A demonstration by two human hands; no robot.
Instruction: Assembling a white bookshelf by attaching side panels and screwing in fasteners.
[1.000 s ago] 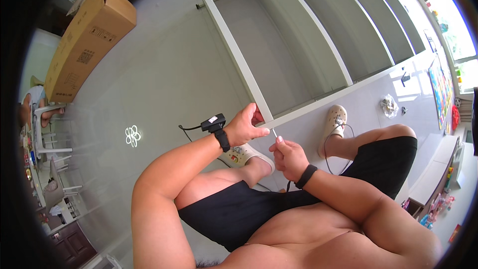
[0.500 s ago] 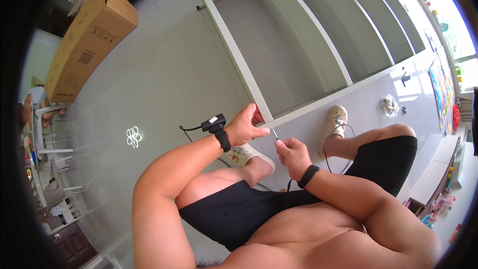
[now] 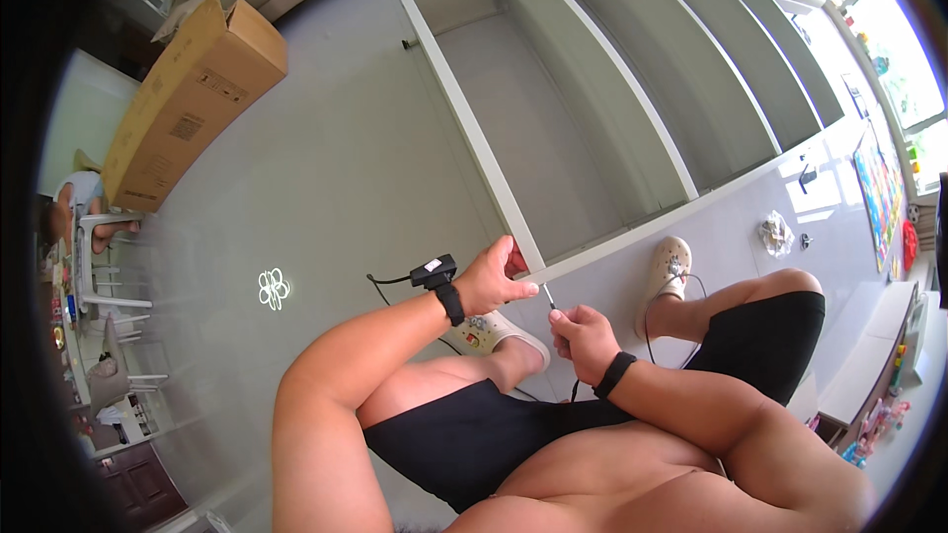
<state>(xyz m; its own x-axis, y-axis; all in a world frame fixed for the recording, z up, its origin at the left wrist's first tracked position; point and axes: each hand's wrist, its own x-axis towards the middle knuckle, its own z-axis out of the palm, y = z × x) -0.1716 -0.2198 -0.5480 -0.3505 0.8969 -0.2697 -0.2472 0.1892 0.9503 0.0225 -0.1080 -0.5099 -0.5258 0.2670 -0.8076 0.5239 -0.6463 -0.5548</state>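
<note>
Hands (image 3: 494,281) unmoved at shelf corner (image 3: 528,262)

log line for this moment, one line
left hand grips corner of white shelf frame | right hand holds thin tool at that corner | frame flat on floor

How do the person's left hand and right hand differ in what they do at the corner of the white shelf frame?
The left hand grips the corner of the white shelf frame; the right hand is closed around a thin metal tool pointed at that corner. The left hand lies on the frame; the right hand stays off it. Both wrists wear black bands.
</note>
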